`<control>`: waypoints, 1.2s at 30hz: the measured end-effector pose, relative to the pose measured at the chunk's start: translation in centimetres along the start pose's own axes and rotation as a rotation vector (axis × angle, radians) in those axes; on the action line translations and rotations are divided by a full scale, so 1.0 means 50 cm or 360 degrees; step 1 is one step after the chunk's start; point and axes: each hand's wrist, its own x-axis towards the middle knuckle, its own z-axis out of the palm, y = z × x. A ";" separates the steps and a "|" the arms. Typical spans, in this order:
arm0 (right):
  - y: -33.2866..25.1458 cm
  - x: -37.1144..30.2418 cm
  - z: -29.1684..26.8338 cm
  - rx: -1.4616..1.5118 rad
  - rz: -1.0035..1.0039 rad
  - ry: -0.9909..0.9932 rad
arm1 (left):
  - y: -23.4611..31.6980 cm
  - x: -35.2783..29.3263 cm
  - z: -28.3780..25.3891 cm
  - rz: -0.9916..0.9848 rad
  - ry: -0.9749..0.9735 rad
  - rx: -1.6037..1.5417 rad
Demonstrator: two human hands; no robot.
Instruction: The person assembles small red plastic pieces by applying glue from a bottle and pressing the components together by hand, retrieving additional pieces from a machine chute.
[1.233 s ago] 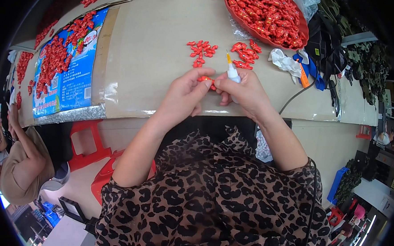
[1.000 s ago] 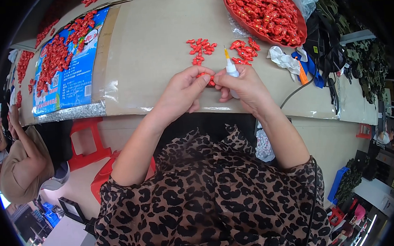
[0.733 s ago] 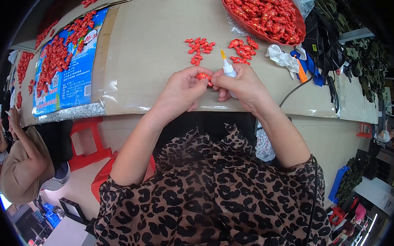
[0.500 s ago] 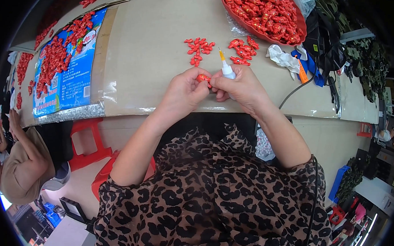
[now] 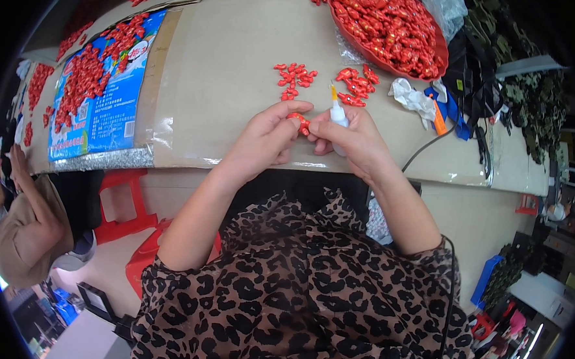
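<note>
While left hand point(image 5: 269, 136) pinches it, small red piece point(image 5: 303, 125), glossy, rounded

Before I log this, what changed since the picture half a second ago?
The view tilted slightly; in the right hand, the yellow-tipped white plastic bottle swung its tip rightward. Nothing was let go: the left hand still holds its small glossy red figurine.

left grip point(image 5: 267, 140) and right grip point(image 5: 358, 138) close together, both seemingly pinched
</note>
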 end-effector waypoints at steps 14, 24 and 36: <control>0.023 -0.022 0.013 0.0054 -0.0205 -0.0060 | -0.003 -0.001 -0.036 -0.0016 -0.0313 -0.0169; 0.033 -0.028 0.013 -0.0075 -0.0231 -0.0080 | 0.007 0.003 -0.028 -0.0070 -0.0330 0.0032; 0.030 -0.026 0.012 -0.0075 -0.0247 -0.0091 | 0.012 0.002 -0.026 -0.0128 -0.0283 0.0063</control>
